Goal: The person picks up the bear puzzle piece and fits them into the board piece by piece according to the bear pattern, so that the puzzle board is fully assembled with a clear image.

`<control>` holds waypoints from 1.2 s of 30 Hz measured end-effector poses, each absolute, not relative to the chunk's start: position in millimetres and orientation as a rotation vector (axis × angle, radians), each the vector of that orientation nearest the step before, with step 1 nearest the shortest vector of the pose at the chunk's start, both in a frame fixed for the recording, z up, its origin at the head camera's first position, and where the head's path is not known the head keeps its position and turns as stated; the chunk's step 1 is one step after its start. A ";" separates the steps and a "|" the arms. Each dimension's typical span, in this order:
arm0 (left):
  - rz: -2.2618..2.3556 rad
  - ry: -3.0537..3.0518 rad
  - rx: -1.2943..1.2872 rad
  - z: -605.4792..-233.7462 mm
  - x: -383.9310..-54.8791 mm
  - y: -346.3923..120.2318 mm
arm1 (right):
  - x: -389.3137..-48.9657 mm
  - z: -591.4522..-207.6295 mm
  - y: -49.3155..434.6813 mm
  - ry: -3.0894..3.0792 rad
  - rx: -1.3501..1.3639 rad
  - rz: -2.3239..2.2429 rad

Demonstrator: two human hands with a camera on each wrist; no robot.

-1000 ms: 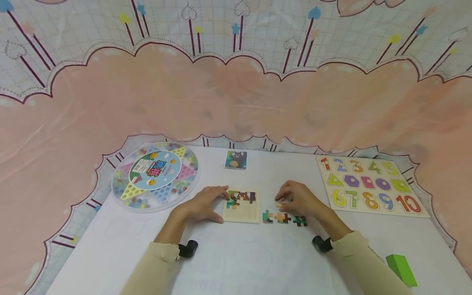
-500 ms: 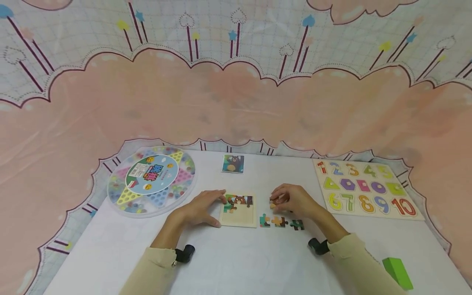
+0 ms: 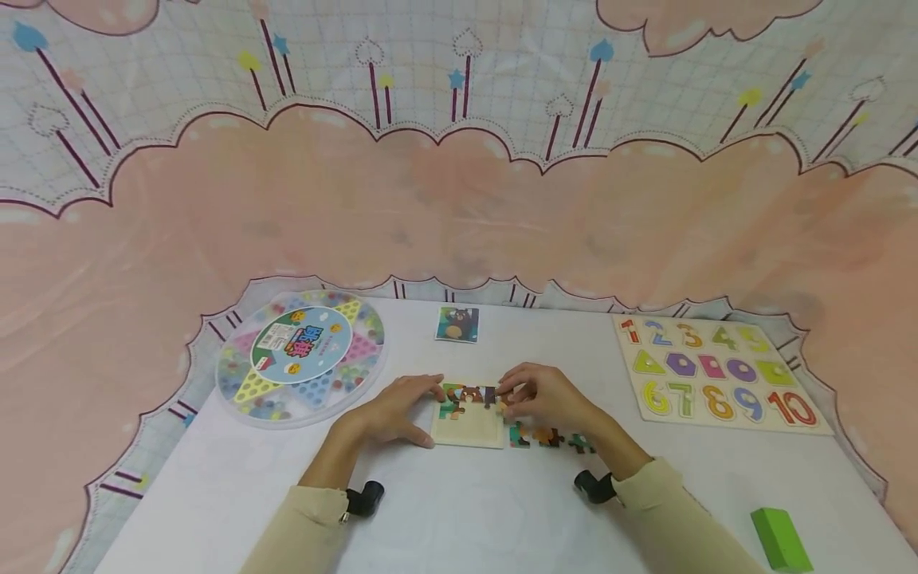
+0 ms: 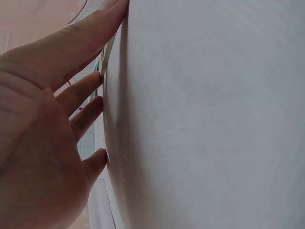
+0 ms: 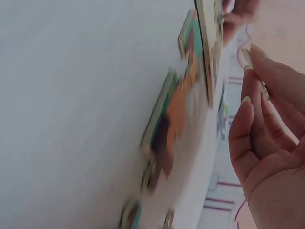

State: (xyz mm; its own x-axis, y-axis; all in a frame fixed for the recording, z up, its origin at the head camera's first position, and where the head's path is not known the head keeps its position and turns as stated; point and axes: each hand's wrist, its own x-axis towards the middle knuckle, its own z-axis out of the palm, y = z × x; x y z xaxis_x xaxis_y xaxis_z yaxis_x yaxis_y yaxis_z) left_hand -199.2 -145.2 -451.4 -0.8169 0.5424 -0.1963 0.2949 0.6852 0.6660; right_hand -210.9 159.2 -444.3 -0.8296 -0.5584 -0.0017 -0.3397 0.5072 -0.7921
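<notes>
A square wooden puzzle tray [image 3: 466, 434] lies on the white table, with several bear-picture pieces along its top and upper left. My left hand [image 3: 390, 410] rests at its left side, index finger near the upper corner and thumb near the lower one, fingers loosely extended. Between thumb and fingers, my right hand [image 3: 548, 399] pinches a jigsaw piece [image 3: 504, 399] over the tray's right edge. Edge-on, the same piece [image 5: 264, 90] appears in the right wrist view. Loose jigsaw pieces [image 3: 519, 435] lie in a row right of the tray, partly below the right hand.
Behind the tray lies a bear picture card [image 3: 457, 324]. A round Chinese checkers set [image 3: 301, 359] is at the left, a number-and-shape board [image 3: 720, 375] at the right. The green block [image 3: 782, 540] sits near the front right. A patterned cloth [image 3: 459, 207] hangs behind.
My right hand has lifted the jigsaw piece from beside the loose pieces and carried it left to the tray's right edge. The left hand stays at the tray.
</notes>
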 end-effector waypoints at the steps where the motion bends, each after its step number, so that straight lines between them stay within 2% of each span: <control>1: 0.905 2.513 0.662 -451.6 -198.7 -145.1 | -210.4 -444.6 155.8 2.493 -0.761 -1.227; 15: 0.864 2.528 0.664 -453.1 -200.9 -146.9 | -213.4 -450.7 117.6 2.458 -0.694 -1.298; 36: 0.843 2.537 0.650 -451.6 -201.2 -146.9 | -212.0 -457.5 94.2 2.615 -0.699 -1.107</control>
